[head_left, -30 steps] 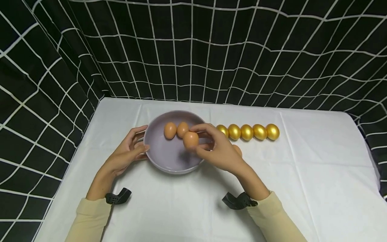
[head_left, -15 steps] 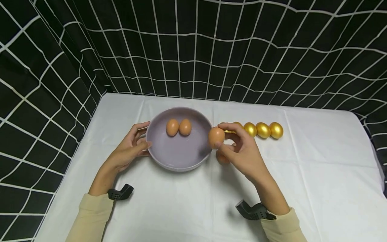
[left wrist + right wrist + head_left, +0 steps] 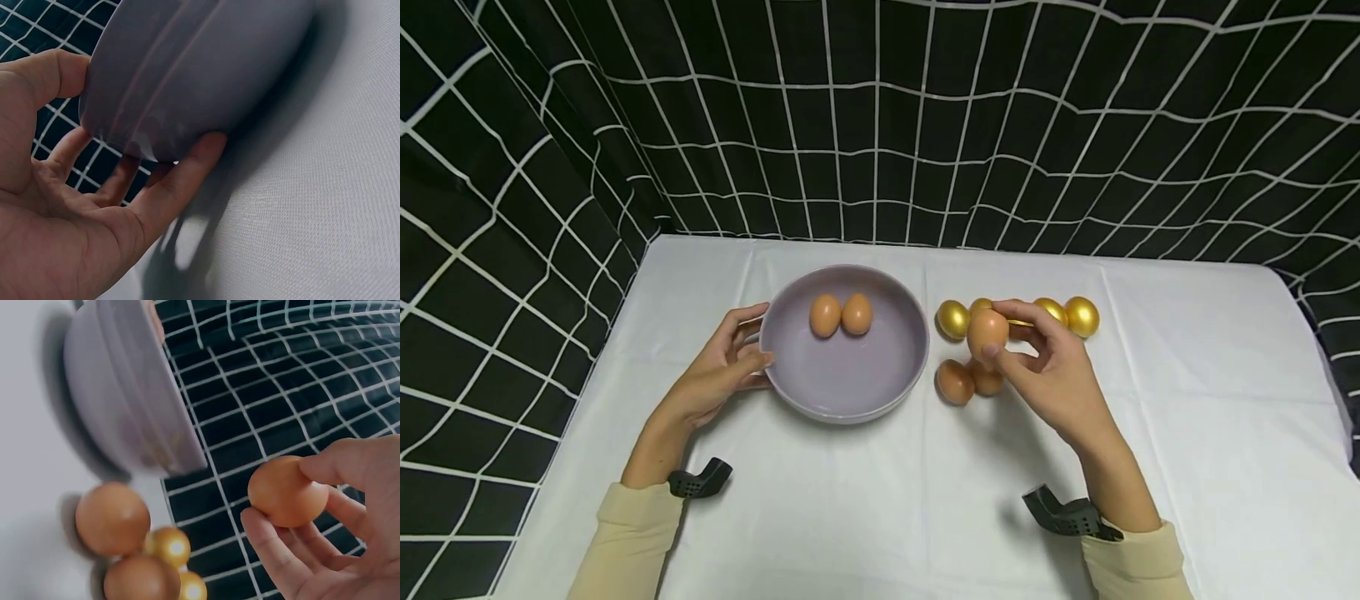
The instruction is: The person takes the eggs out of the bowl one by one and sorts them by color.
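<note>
My right hand (image 3: 1037, 367) pinches a brown egg (image 3: 987, 332) (image 3: 287, 490) in its fingertips, in the air just right of the lilac bowl (image 3: 790, 367) (image 3: 125, 406). Below it two more brown eggs (image 3: 956, 382) (image 3: 112, 517) lie on the white cloth. Two brown eggs (image 3: 825, 315) rest side by side in the bowl. My left hand (image 3: 718, 375) (image 3: 112, 206) grips the bowl's left rim (image 3: 94, 100), thumb on the edge and fingers under the wall. A row of gold eggs (image 3: 953, 319) (image 3: 170, 547) lies behind my right hand, partly hidden by it.
A white cloth (image 3: 1187, 400) covers the table, bare at the right and front. A black curtain with a white grid (image 3: 880, 125) hangs close behind and along the left side.
My right hand has carried the brown egg from over the bowl to the right, past its rim, to above the eggs on the cloth. My left hand has stayed on the bowl.
</note>
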